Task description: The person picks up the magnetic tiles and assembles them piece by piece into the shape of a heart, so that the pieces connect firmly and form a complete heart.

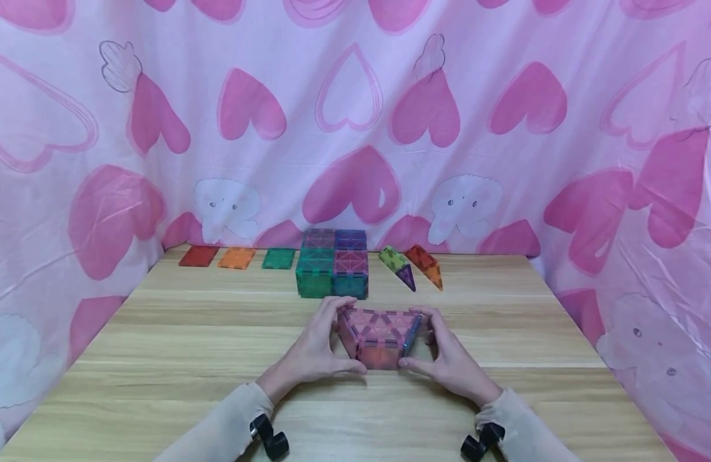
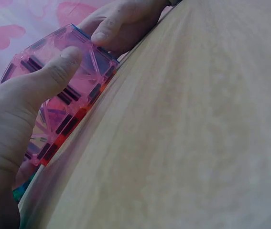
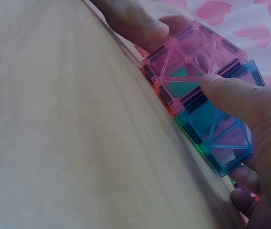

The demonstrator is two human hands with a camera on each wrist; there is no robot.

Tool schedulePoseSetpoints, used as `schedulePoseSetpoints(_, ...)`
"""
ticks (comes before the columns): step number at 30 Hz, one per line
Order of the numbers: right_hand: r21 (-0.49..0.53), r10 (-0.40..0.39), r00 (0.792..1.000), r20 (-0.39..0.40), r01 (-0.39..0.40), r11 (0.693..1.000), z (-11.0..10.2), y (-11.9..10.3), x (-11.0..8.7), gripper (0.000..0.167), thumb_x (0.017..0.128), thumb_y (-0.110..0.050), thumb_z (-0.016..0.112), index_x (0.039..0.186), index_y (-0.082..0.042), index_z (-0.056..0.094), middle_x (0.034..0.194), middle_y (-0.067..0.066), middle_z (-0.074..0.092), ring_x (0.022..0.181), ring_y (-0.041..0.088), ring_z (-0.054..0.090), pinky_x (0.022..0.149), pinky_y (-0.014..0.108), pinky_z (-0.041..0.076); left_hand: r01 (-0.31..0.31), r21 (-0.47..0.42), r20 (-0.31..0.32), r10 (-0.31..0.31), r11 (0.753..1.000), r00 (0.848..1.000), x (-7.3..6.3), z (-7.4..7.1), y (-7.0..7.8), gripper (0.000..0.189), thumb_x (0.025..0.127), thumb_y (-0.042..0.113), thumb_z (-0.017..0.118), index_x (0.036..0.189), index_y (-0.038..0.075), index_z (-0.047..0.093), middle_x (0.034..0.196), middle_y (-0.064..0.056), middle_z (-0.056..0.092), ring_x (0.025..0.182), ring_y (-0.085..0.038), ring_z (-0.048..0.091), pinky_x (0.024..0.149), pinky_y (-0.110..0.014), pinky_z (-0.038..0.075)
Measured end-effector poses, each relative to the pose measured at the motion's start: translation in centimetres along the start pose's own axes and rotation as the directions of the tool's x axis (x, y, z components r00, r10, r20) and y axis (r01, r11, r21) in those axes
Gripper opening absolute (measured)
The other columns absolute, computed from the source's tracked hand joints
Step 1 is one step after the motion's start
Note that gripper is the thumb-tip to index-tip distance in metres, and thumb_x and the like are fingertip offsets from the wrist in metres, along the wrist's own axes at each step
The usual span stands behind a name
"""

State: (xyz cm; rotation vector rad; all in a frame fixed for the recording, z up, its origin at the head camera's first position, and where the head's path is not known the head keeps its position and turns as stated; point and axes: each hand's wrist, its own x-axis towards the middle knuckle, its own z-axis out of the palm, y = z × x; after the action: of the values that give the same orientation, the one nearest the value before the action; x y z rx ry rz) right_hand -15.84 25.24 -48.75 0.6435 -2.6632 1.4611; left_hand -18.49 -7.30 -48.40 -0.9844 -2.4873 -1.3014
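A trapezoid box of translucent magnetic tiles [image 1: 381,328] stands on the wooden table in front of me, pink on top. Its blue side shows on the right [image 3: 221,131], and red and green tile edges run along its base in the right wrist view. My left hand [image 1: 315,346] grips the box's left end, thumb on the near face and fingers round the back corner. At the opposite end, my right hand [image 1: 450,362] holds it the same way, its thumb [image 3: 231,93] pressed near the seam between the pink and blue faces. The fingers behind are partly hidden.
Behind the box stands a larger block of green, pink, blue and purple tiles [image 1: 332,264]. Flat red [image 1: 198,256], orange [image 1: 237,258] and green [image 1: 278,258] squares lie left of it. Green-purple [image 1: 396,263] and red-orange [image 1: 425,264] pointed pieces lie to its right, before a heart-patterned curtain [image 1: 355,147].
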Motion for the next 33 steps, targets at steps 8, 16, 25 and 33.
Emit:
schedulePoseSetpoints(8, -0.013, -0.064, 0.998, 0.000, 0.064, 0.998, -0.1, 0.5, 0.0, 0.111, 0.084, -0.038, 0.100, 0.169, -0.032, 0.029, 0.146, 0.000, 0.058, 0.129, 0.025, 0.061, 0.104, 0.035, 0.052, 0.133, -0.038, -0.017, -0.134, 0.990, 0.991, -0.2, 0.0, 0.1, 0.101, 0.074, 0.055, 0.104, 0.155, 0.035, 0.047, 0.138, 0.008, 0.047, 0.114, -0.013, 0.061, 0.096, -0.040, 0.060)
schedulePoseSetpoints(16, -0.016, -0.111, 0.989, -0.095, 0.110, 0.994, -1.0, 1.7, 0.4, 0.105, 0.090, -0.010, 0.095, 0.170, -0.024, 0.028, 0.153, 0.017, 0.052, 0.128, 0.034, 0.063, 0.096, 0.031, 0.058, 0.140, -0.021, -0.084, -0.141, 0.990, 0.986, -0.5, -1.6, -1.6, 0.104, 0.072, 0.057, 0.104, 0.158, 0.027, 0.053, 0.133, 0.001, 0.041, 0.116, -0.017, 0.059, 0.098, -0.043, 0.057)
schedulePoseSetpoints(25, -0.085, -0.127, 0.927, -0.353, 0.104, 0.991, -2.7, 3.6, 1.7, 0.075, 0.091, 0.011, 0.081, 0.157, -0.003, 0.047, 0.141, 0.022, 0.055, 0.120, 0.037, 0.059, 0.091, 0.031, 0.056, 0.122, 0.013, -0.268, -0.114, 0.992, 0.957, -0.7, -5.5, -5.2, 0.114, 0.070, 0.025, 0.110, 0.162, 0.011, 0.045, 0.135, -0.010, 0.049, 0.119, -0.025, 0.058, 0.097, -0.051, 0.062)
schedulePoseSetpoints(33, -0.145, -0.104, 0.895, -0.435, 0.045, 0.988, -3.9, 5.3, 4.1, 0.060, 0.096, 0.003, 0.079, 0.150, 0.000, 0.053, 0.137, 0.019, 0.058, 0.121, 0.031, 0.058, 0.092, 0.032, 0.053, 0.111, 0.040, -0.321, -0.092, 0.993, 0.943, -0.3, -6.4, -6.6, 0.106, 0.075, 0.020, 0.107, 0.158, 0.006, 0.044, 0.138, -0.013, 0.056, 0.123, -0.032, 0.061, 0.095, -0.050, 0.062)
